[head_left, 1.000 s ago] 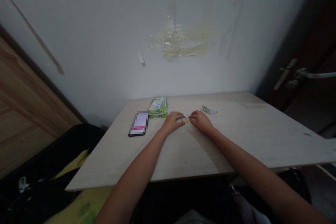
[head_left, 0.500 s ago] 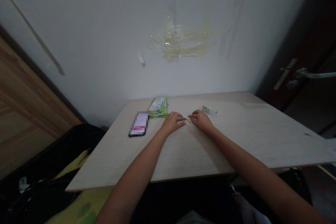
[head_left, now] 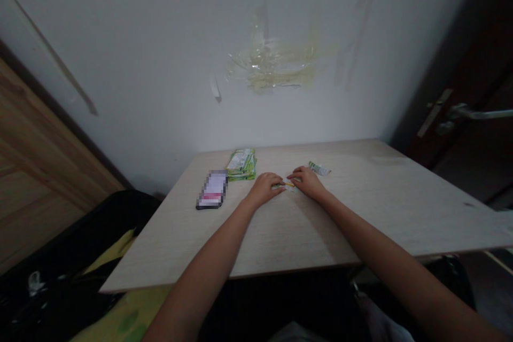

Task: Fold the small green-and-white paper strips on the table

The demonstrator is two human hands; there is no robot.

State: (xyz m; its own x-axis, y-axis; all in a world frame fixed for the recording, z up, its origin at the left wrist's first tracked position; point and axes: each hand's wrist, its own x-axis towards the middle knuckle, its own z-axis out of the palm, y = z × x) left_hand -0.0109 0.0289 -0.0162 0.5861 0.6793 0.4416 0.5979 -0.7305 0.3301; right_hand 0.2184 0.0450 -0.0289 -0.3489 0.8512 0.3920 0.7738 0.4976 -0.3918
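A small white and green plastic packet with a yellow strip [head_left: 289, 185] lies low over the table, between my two hands. My left hand [head_left: 265, 187] grips its left end, thumb in front and fingers behind. At the opposite end, my right hand [head_left: 306, 181] has bent fingers on the packet. Both hands cover much of it, so its full shape is hidden. Just behind my right hand lies a narrow green and white wrapper [head_left: 319, 169], touched by neither hand.
A stack of green and white packets [head_left: 241, 164] is at the back left of the pale wooden table [head_left: 280, 240]. In front of it lies a phone [head_left: 213, 189] with a blurred screen. A wall [head_left: 160, 64] with old tape rises behind; a dark door [head_left: 473, 133] is at right.
The yellow strip has turned flatter between my fingers, and my left fingers have shifted slightly on the packet. The phone, stack and wrapper stay in place.
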